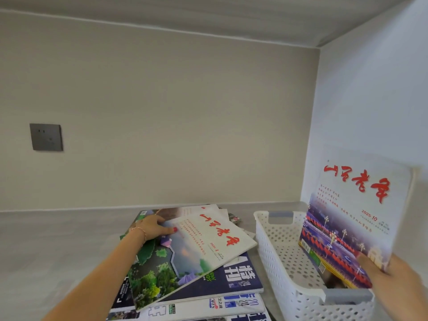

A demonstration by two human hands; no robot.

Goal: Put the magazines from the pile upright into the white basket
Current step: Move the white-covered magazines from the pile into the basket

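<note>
The right hand (393, 281) pinches the lower corner of an upright magazine (354, 216) standing in the white basket (278, 251). The left hand (152, 228) grips the top magazine (208, 239) on the skewed pile (231, 290). If let go, the thin, floppy copy may sag or topple. The glossy covers could slide. The basket is perforated plastic with grey handles and sits on a matte grey surface (58, 239).

Upright magazine (347, 228) blocks right of basket (278, 251); left free.

Pile (231, 306) and white basket (273, 251) cut off at bottom edge, fingers of right hand (398, 283) hidden behind upright magazine (352, 216), grip of left hand (151, 228) on top magazine (208, 232) unclear, cover small print unreadable.
</note>
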